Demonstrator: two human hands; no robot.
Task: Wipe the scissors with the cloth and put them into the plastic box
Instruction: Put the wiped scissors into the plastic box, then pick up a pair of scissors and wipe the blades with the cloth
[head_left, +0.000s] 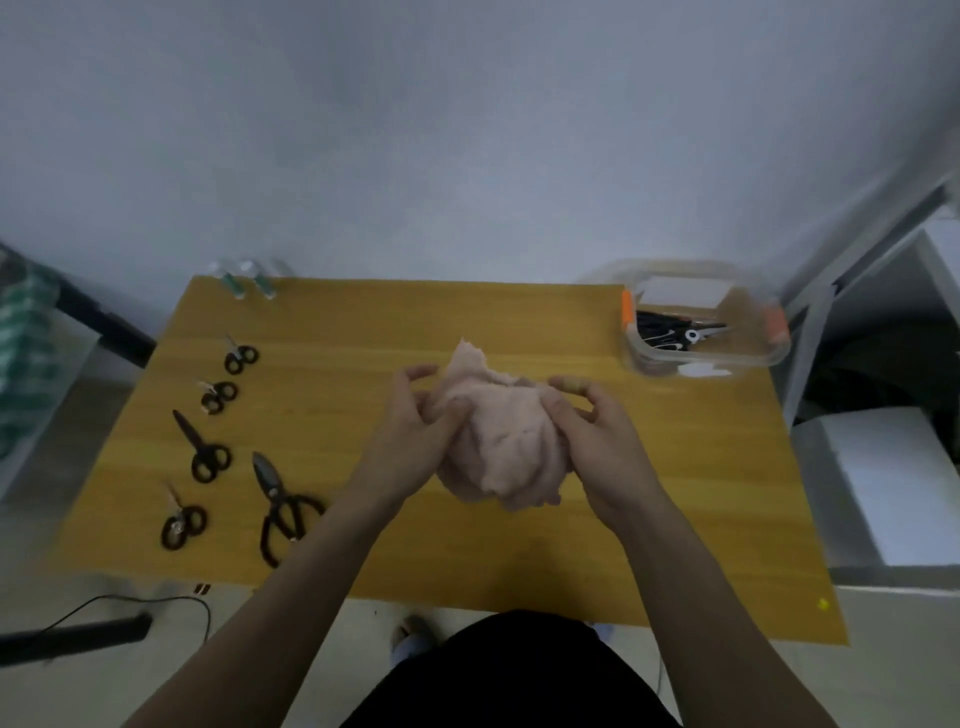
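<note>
Both hands hold the bunched pink cloth (501, 447) at mid-table: the left hand (415, 431) grips its left side, the right hand (597, 436) its right. Five black scissors (283, 506) lie near the table's (675, 493) left edge. At the far right corner, the clear plastic box (706, 317) holds more scissors.

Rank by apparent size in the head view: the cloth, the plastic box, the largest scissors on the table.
1. Cloth and plastic box: they look alike, and the box is farther away, so unsure.
2. Largest scissors.
</note>
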